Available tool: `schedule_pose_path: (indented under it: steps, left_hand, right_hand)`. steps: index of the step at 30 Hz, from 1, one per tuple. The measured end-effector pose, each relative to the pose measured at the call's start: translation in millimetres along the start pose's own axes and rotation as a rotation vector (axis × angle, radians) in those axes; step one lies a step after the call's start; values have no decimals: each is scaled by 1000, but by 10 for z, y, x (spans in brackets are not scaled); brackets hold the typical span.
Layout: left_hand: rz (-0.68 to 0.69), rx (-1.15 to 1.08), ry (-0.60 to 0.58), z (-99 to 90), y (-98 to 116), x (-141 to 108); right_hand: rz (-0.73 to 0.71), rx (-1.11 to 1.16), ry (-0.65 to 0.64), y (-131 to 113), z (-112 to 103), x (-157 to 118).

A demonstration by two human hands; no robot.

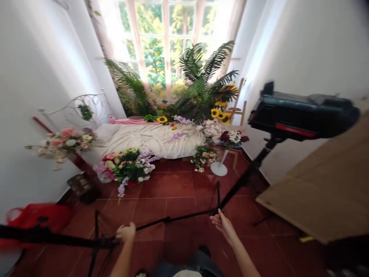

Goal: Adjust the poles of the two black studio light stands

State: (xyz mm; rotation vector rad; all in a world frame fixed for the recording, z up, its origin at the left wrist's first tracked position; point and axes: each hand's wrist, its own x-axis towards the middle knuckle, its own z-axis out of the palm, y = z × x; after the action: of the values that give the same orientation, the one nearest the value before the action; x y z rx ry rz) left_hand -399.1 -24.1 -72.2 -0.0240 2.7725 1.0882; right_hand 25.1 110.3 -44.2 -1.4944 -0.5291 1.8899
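My left hand [126, 232] is closed around a thin black pole beside the leg joint of a black stand [72, 239] at the lower left. Low on the right, my right hand [223, 225] touches the bottom of a second black stand [243, 181], its fingers partly spread near the leg joint. That stand leans up to the right and bears a black lamp-like unit [300, 115] with a red stripe. A thin black rod [184, 216] runs low between the two stands. What the fingertips of my right hand press on is too small to tell.
Ahead, a bed with a cream cover [138, 138] stands before a bright window, with flowers [127, 165] and palm fronds around it. A red bag [40, 217] lies at the left. A brown panel [323, 184] leans at the right. The floor [173, 184] has red tiles.
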Motion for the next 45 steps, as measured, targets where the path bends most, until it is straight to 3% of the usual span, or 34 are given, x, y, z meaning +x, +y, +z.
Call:
schedule_pose_path:
  steps: [2,3,5,7,11,13,16,19,23,28,33,41,45]
  left_hand:
    - [33,-148,-449,604,297,-709]
    - [89,-246,-619,871,492,-1080]
    - [219,-375,-874,1312,947,-1828]
    - [348,-479,-1091,1629,1445,-2539]
    - [589,-717,-1391,1971,2353,-3705]
    - [648,-815,-1441,2038,2682,-4138]
    - [763,-842,-1474,2060,2985,-4610]
    - [873,-835,-1475,2047,3122,-4898]
    - [917,-849,-1393,2072,3217,-5076]
    - [943,-731,-1316,2163,3264,-5133]
    - [883,-626,-1107,2289,3228,-5174]
    - [953,-541,-967,2459,3202,-5194]
    - [956,-530,-927,2468,3197,-5213]
  right_hand:
    - [-38,145,10,-313,-393,40]
    - [-49,233,-12,-465,-567,55]
    - [-61,446,-115,-756,-868,72]
    - [-85,654,-277,-1025,-1104,75]
    - [-87,829,-572,-1474,-1368,68]
    - [-41,865,-675,-1649,-1410,80]
    - [17,921,-791,-1846,-1422,139]
    - [6,941,-861,-1976,-1432,236]
    - [14,926,-889,-2084,-1459,335]
    - [-83,825,-785,-2195,-1449,295]
    - [-150,698,-622,-2304,-1380,191]
    - [13,935,-629,-2310,-1345,224]
    - [-27,873,-639,-2320,-1353,231]
